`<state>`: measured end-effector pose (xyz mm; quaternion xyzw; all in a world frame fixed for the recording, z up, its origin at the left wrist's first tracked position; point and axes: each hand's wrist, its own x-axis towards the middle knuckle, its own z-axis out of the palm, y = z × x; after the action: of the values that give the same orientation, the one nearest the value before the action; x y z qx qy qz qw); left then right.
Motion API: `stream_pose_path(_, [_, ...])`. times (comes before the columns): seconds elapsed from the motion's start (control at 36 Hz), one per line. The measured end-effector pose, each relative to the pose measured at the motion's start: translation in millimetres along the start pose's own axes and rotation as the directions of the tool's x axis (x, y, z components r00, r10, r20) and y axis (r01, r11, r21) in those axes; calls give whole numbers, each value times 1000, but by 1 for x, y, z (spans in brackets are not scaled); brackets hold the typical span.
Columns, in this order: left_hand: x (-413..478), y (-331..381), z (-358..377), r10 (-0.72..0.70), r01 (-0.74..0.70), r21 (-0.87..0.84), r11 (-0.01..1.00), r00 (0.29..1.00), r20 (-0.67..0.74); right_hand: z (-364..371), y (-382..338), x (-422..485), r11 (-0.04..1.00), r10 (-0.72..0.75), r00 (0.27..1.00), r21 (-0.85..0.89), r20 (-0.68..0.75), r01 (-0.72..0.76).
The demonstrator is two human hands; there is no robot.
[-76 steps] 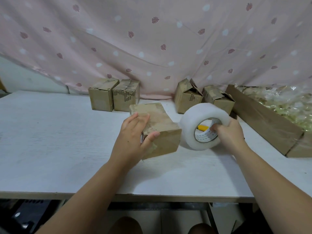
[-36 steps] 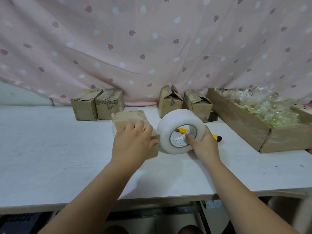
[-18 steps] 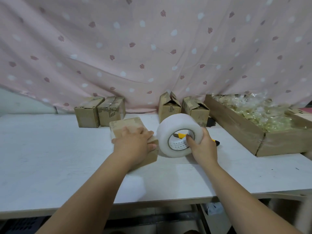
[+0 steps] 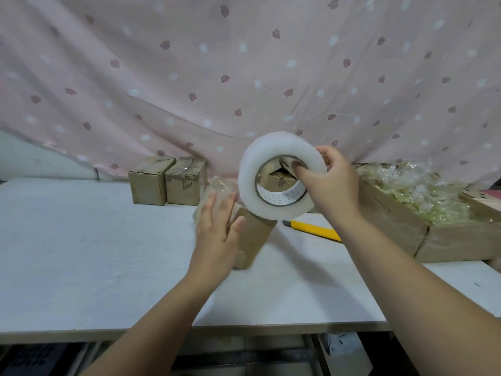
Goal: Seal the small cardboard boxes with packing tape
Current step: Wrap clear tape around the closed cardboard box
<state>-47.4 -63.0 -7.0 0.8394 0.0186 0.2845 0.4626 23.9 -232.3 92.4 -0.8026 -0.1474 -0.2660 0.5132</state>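
The tape roll (image 4: 282, 175) has come up off the counter (image 4: 89, 253) since half a second ago, when it stood on the white surface just beside the small box (image 4: 250, 240). The right hand (image 4: 332, 183) now holds it in the air above the box's far end, thumb hooked inside the core and fingers curled over the outer rim. The left hand (image 4: 218, 234) still lies flat on top of that box with fingers spread and the thumb down its near side, pressing rather than closing around it. The box sits on the counter, angled, a shiny strip of tape showing on its top beyond the fingertips. The yellow knife (image 4: 311, 230), earlier half hidden behind the roll, now lies in plain sight on the counter to the right. Two taped boxes (image 4: 168, 180) stand side by side at the back under the pink curtain (image 4: 189, 77). A large carton (image 4: 406, 226) of crinkled plastic packets sits at the right.
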Motion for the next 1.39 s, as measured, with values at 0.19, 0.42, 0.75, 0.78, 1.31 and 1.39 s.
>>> stream_pose_path(0.19, [-8,-15,4,0,0,-4,1000,1000,-11,14,-14,-1,992,-7,986,128,165,-14])
stream_pose_path(0.42, [10,-17,0,27,-28,-82,996,1000,-13,23,-6,-9,917,-102,928,395,358,-52])
stream_pose_path(0.75, [8,-30,-4,48,-48,-35,998,999,1,30,5,-26,891,90,807,315,584,-328])
stream_pose_path(0.78, [8,-30,-4,53,-54,-38,998,999,-2,29,3,-24,899,85,815,308,573,-311])
stream_pose_path(1.31, [9,-36,-7,177,-176,33,984,984,-26,18,-2,10,920,283,849,123,446,-372])
stream_pose_path(1.39, [7,-36,-7,157,-157,11,988,987,-20,8,9,20,920,319,867,95,382,-380])
